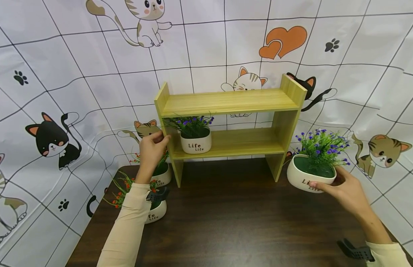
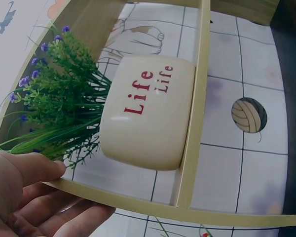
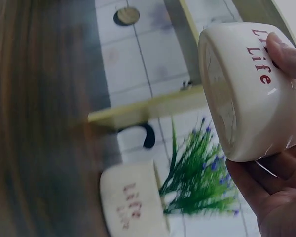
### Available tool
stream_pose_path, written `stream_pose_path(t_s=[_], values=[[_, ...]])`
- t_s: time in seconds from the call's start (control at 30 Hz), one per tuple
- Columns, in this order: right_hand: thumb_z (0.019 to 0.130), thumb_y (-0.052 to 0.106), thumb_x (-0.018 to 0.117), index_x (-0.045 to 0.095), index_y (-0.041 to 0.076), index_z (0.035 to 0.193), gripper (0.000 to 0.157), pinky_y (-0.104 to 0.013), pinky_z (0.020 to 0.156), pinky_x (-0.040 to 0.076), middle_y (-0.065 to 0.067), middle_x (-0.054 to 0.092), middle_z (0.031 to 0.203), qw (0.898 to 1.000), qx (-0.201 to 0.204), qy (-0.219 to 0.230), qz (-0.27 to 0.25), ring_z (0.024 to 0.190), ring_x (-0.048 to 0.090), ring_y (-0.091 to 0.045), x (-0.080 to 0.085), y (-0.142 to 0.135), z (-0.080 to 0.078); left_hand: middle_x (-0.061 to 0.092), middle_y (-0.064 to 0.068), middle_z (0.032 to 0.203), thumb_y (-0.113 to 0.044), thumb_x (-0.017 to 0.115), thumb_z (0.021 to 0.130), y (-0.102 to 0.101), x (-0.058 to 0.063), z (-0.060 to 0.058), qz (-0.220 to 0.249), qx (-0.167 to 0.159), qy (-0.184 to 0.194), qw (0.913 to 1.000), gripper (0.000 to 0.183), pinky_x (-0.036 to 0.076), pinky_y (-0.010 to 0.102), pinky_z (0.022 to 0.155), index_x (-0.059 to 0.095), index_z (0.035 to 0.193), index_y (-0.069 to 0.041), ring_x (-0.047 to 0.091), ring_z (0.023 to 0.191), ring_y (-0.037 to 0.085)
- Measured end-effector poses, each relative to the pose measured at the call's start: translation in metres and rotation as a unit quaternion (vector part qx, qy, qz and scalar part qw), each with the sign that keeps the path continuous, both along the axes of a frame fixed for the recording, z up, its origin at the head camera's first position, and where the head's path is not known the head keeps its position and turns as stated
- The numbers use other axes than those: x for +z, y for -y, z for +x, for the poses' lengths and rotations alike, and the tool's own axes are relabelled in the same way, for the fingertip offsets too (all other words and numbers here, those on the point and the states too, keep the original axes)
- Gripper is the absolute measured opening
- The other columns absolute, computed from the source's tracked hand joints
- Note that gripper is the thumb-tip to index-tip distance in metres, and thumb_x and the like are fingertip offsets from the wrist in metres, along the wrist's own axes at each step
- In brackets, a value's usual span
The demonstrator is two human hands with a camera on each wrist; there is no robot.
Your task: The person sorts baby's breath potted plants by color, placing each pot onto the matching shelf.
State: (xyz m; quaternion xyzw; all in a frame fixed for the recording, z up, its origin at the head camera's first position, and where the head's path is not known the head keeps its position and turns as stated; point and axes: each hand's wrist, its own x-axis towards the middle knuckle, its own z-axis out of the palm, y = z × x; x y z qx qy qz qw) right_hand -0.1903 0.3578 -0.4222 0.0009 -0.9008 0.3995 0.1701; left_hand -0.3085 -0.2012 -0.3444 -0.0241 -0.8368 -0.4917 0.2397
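A two-tier light wooden shelf stands on the dark table against the wall. My left hand pinches the front edge of its left side panel, thumb inside and fingers outside. Close to that hand, a white "Life" pot with purple flowers sits on the lower tier. On the right, my right hand grips another white potted plant with purple flowers, thumb on its lettered front and fingers behind. The right wrist view shows this pot raised, its hollow underside visible.
Two white pots with red-flowered plants, a rear one and a front one, stand left of the shelf, partly behind my left arm. In the right wrist view, another purple-flowered pot stands on the table beyond the shelf's right side.
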Motion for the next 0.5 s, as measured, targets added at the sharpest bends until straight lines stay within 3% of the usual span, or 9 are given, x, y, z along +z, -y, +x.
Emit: stream_pose_path(t_s=[0.1, 0.2, 0.3, 0.5], values=[[0.087, 0.028, 0.091, 0.061, 0.001, 0.13, 0.059, -0.017, 0.063, 0.051, 0.016, 0.067, 0.089, 1.0, 0.016, -0.007, -0.005, 0.076, 0.062, 0.004, 0.007, 0.012, -0.008, 0.078, 0.023, 0.121, -0.022, 0.072, 0.104, 0.0, 0.0, 0.0, -0.001, 0.0, -0.003, 1.0, 0.037, 0.049, 0.007, 0.063, 0.074, 0.132, 0.002, 0.078, 0.103, 0.038], [0.087, 0.027, 0.09, 0.057, -0.003, 0.142, 0.071, -0.013, 0.067, 0.051, -0.001, 0.072, 0.107, 0.999, 0.037, -0.008, -0.009, 0.085, 0.059, 0.013, 0.014, 0.024, -0.015, 0.078, 0.024, 0.12, -0.021, 0.072, 0.104, -0.001, 0.0, 0.0, 0.0, -0.002, -0.004, 1.0, 0.037, 0.049, 0.008, 0.063, 0.074, 0.131, 0.003, 0.078, 0.102, 0.039], [0.088, 0.028, 0.09, 0.053, -0.004, 0.148, 0.077, -0.015, 0.067, 0.052, -0.019, 0.069, 0.121, 0.998, 0.054, -0.008, -0.006, 0.089, 0.058, 0.012, 0.021, 0.036, -0.021, 0.077, 0.024, 0.121, -0.021, 0.072, 0.104, 0.0, -0.001, 0.0, 0.002, -0.004, -0.002, 1.0, 0.038, 0.049, 0.008, 0.062, 0.073, 0.133, 0.003, 0.078, 0.101, 0.04], [0.087, 0.034, 0.09, 0.057, 0.003, 0.146, 0.074, -0.023, 0.067, 0.051, -0.02, 0.071, 0.121, 0.997, 0.075, -0.01, 0.006, 0.09, 0.058, -0.001, 0.036, 0.062, -0.034, 0.077, 0.024, 0.122, -0.022, 0.071, 0.104, 0.001, 0.0, 0.001, 0.004, -0.004, 0.003, 1.0, 0.039, 0.051, 0.009, 0.062, 0.072, 0.135, 0.002, 0.077, 0.101, 0.04]])
